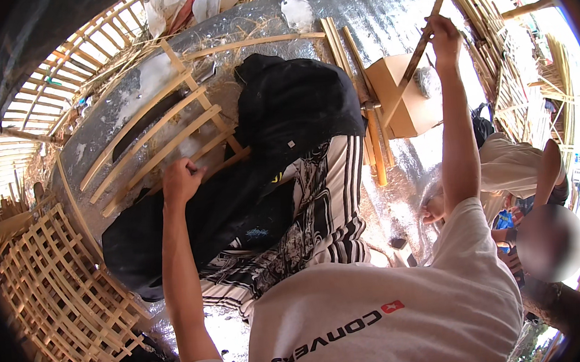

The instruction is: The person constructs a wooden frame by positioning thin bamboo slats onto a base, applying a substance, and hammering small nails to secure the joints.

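Observation:
My right hand (pixel 445 35) is raised at the far right, closed around a long bamboo strip (pixel 417 52) that slants down to the left, its lower end in front of a cardboard box. My left hand (pixel 181 180) is a closed fist above the dark cloth, beside the near slats of a partly built bamboo lattice (pixel 178 143). What the left fingers hold, if anything, is hidden. Several slats of this lattice lie across a crosspiece on the ground sheet. Black cloth (pixel 301 99) covers part of my bent legs, over black and white patterned trousers (pixel 325 199).
A finished-looking woven bamboo panel (pixel 62 291) lies at the left. Loose bamboo strips (pixel 338 50) and a hammer-like tool (pixel 369 105) lie by the open-brown cardboard box (pixel 402 96). Another person (pixel 517 165) sits close at the right. A shiny silver sheet (pixel 378 3) covers the ground.

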Available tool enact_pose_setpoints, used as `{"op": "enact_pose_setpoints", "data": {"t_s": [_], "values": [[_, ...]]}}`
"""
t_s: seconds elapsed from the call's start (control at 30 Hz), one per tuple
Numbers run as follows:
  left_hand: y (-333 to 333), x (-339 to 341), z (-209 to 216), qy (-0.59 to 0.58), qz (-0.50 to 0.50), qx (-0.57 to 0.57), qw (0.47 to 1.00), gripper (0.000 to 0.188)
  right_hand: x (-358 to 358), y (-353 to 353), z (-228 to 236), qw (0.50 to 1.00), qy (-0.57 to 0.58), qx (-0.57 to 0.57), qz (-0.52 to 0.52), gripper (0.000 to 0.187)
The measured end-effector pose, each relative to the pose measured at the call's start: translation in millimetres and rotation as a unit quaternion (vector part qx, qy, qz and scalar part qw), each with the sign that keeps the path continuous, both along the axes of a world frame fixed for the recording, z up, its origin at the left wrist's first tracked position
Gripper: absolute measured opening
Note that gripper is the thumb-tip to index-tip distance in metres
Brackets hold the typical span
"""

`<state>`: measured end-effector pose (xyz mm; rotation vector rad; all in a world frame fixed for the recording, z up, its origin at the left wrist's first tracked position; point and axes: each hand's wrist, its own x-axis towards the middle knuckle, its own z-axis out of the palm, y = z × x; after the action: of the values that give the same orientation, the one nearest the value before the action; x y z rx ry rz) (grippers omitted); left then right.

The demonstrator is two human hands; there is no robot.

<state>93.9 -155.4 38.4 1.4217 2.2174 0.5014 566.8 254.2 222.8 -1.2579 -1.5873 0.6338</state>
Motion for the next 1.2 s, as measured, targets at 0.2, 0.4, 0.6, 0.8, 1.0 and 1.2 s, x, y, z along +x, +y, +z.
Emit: {"op": "enact_pose_setpoints", "data": {"t_s": [0.2, 0.4, 0.6, 0.8, 1.0, 1.2], "values": [[-16, -12, 1, 0.010, 0.019, 0.005, 1.000, 0.031, -69, -25, 41, 0.954, 0.280, -0.068, 0.080, 0.025], [1, 8, 34, -0.045, -0.015, -0.008, 0.999, 0.022, -171, -109, -59, 0.962, -0.225, -0.024, 0.154, 0.018], [25, 23, 104, 0.240, 0.007, 0.317, 0.918, 0.024, -308, -239, -135, 0.727, 0.435, -0.439, 0.298, 0.020], [20, -13, 84, 0.209, 0.020, 0.127, 0.970, 0.031, -351, -298, -122, 0.694, 0.383, -0.550, 0.263, 0.029], [-8, -40, 81, 0.238, 0.122, 0.170, 0.949, 0.039, -314, -262, -174, 0.950, -0.188, -0.071, 0.240, 0.036], [0, -59, 120, 0.230, 0.133, 0.268, 0.926, 0.041, -318, -251, -202, 0.895, -0.232, -0.265, 0.274, 0.044]]}}
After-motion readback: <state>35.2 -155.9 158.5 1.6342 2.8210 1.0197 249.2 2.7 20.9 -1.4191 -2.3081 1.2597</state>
